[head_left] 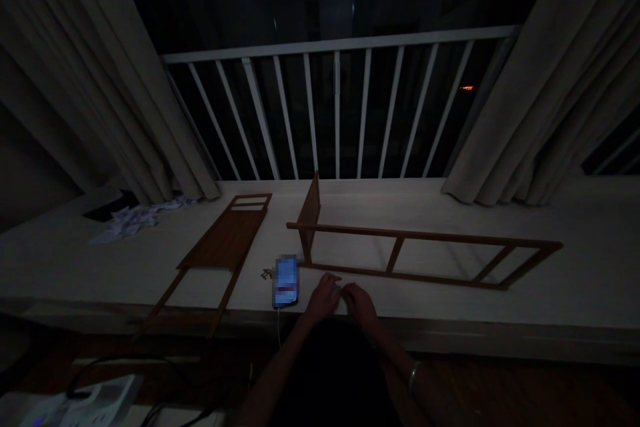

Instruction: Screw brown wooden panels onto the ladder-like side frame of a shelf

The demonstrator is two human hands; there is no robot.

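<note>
My left hand [324, 296] and my right hand [359, 300] meet on the pale ledge [575, 280], fingertips touching between them. Both look curled in a pinch; what they hold is too dark to name. A lit phone [286, 281] lies just left of my left hand with a cable running down from it. A long wooden ladder-like frame [425, 257] lies right behind my hands, and a wooden panel [309, 214] stands upright at its left end. A flat wooden panel with two legs [223, 244] lies further left. Small dark bits [267, 273] sit beside the phone.
A white railing [337, 114] stands behind the ledge, curtains [540, 94] hang at both sides. Crumpled white wrapping [133, 220] lies at the far left. A white device with cables [95, 404] sits low at the bottom left. The room is very dark.
</note>
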